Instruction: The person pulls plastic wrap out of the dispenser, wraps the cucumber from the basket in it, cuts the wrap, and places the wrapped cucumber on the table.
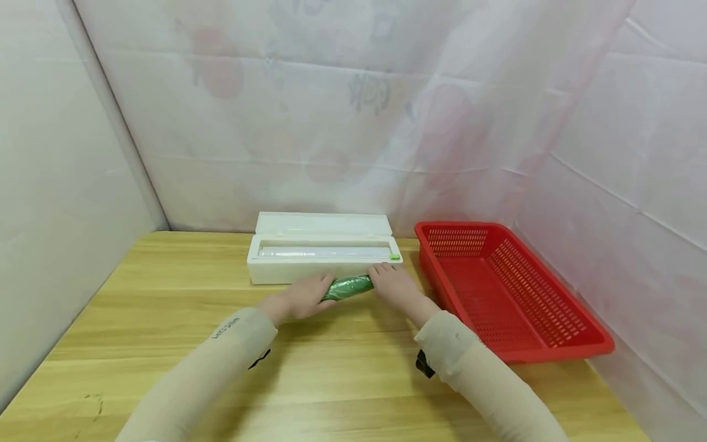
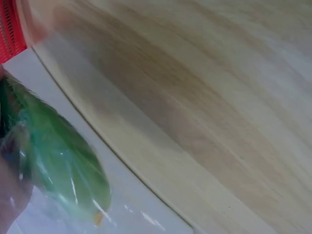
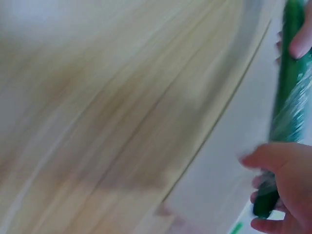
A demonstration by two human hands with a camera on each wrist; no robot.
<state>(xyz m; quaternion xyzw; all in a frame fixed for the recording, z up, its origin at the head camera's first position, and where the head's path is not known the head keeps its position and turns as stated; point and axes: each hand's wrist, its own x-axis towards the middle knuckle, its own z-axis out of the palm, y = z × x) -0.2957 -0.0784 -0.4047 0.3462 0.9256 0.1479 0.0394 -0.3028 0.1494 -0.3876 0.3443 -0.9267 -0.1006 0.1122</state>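
Both hands hold a cucumber (image 1: 348, 287) wrapped in clear cling film, just in front of a white cling film box (image 1: 298, 271). My left hand (image 1: 304, 296) grips its left end, and my right hand (image 1: 395, 286) has its fingers curled round the right end. Loose, shiny film shows around the cucumber (image 2: 63, 156) in the left wrist view. In the right wrist view, the right hand (image 3: 292, 180) wraps the lower end of the cucumber (image 3: 290, 92). The box lid (image 1: 323, 223) stands raised, with a film roll (image 1: 326, 252) inside and a green slider (image 1: 394, 256) at its right.
A red plastic basket (image 1: 450, 291) with perforated sides stands to the right, close to the right forearm. White sheeting (image 1: 331, 123) hangs behind the wooden table (image 1: 166, 307) and along both sides.
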